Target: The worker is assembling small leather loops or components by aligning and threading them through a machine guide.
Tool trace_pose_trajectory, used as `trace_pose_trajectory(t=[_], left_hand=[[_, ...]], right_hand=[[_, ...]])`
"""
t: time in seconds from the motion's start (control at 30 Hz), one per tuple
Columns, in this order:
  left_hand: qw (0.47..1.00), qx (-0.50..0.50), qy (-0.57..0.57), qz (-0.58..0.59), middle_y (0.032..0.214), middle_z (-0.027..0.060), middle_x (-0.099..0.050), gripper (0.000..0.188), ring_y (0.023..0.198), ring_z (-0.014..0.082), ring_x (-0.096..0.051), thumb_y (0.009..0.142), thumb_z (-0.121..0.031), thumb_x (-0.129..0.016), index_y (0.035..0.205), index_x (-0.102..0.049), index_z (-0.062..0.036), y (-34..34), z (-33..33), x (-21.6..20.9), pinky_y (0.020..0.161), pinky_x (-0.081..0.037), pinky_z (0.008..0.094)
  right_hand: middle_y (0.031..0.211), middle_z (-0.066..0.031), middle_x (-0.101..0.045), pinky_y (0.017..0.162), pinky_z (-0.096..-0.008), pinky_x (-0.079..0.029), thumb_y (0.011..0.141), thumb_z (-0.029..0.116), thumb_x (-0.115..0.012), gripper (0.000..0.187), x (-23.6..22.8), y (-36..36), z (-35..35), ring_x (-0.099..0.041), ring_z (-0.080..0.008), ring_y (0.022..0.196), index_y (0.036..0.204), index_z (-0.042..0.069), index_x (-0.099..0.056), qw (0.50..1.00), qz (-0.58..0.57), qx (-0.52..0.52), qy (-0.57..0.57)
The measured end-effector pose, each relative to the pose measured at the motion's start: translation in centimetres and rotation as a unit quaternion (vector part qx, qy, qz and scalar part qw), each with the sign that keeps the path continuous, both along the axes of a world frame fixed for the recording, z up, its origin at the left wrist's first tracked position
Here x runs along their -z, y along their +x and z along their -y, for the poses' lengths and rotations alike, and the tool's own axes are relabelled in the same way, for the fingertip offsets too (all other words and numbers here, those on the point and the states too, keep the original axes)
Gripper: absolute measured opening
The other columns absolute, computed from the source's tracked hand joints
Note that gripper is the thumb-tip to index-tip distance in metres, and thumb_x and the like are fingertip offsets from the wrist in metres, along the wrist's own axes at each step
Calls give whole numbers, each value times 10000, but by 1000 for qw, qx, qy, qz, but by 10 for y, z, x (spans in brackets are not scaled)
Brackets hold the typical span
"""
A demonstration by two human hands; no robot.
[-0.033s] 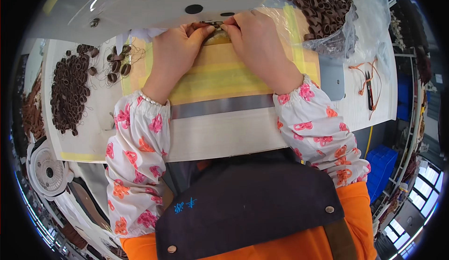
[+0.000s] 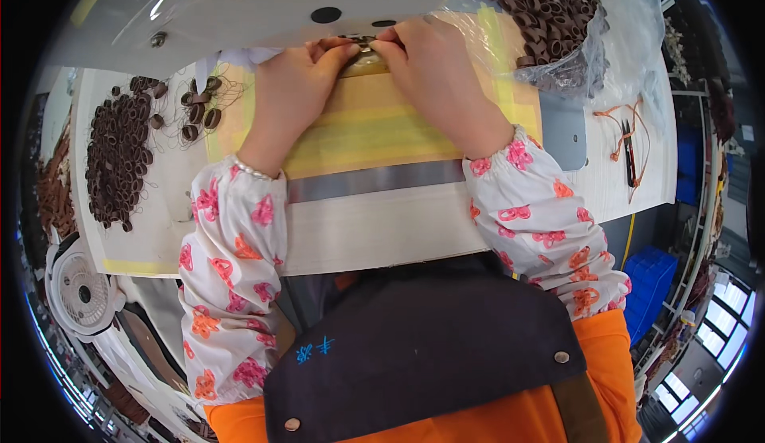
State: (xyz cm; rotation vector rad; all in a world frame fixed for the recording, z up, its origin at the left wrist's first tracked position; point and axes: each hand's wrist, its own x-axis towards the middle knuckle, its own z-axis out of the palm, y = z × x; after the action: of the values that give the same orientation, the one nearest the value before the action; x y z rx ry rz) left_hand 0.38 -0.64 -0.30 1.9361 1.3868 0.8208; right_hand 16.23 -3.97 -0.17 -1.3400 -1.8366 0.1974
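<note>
Both of my hands meet under the white sewing machine (image 2: 239, 13), at its needle area. My left hand (image 2: 299, 84) is closed, its thumb and fingers pinched together just left of the metal presser part (image 2: 365, 43). From the other side my right hand (image 2: 434, 64) pinches in the same way, its fingertips close to the left ones. Whatever sits between the fingertips is too small and covered to make out. Beneath the hands lies a tan work surface (image 2: 358, 104) crossed by yellow tape strips, with a grey metal strip (image 2: 374, 182) along its near edge.
Several brown loops (image 2: 119, 156) with loose threads are heaped at the left, and a smaller group (image 2: 201, 108) lies nearer the machine. A clear plastic bag (image 2: 586, 76) of brown loops stands at the far right. Thread snips (image 2: 629, 156) and an orange cord (image 2: 647, 144) lie near the right edge.
My hands and forearms have shifted very slightly left in the picture, as has the machine. Both hands keep their pinch at the needle area.
</note>
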Motion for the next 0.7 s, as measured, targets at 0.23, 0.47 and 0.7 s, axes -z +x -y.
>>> trace_pose_trajectory(t=[0.23, 0.47, 0.7], left_hand=[[999, -1, -46, 1, 610, 42, -616, 290, 525, 77, -532, 763, -294, -640, 813, -657, -10, 3, 2, -7, 518, -414, 224], [997, -14, -71, 10, 596, 35, -613, 284, 507, 77, -523, 778, -312, -619, 841, -665, -38, 0, 4, -6, 518, -411, 220], [998, 24, -12, -51, 595, 62, -610, 269, 509, 143, -554, 795, -296, -596, 822, -662, -36, 2, 1, -9, 492, -411, 254]], right_hand=[[693, -164, -557, 582, -400, -458, 735, 53, -599, 128, 0, 1, -1, -568, -334, 675, 777, -4, -493, 999, -11, 20, -47], [729, -173, -562, 597, -400, -459, 736, 49, -595, 125, 1, 0, -2, -571, -333, 710, 776, -5, -490, 999, -1, 6, -53], [746, -173, -567, 606, -405, -461, 751, 67, -580, 117, 0, 0, -1, -573, -336, 718, 784, -3, -493, 997, 3, 19, -69]])
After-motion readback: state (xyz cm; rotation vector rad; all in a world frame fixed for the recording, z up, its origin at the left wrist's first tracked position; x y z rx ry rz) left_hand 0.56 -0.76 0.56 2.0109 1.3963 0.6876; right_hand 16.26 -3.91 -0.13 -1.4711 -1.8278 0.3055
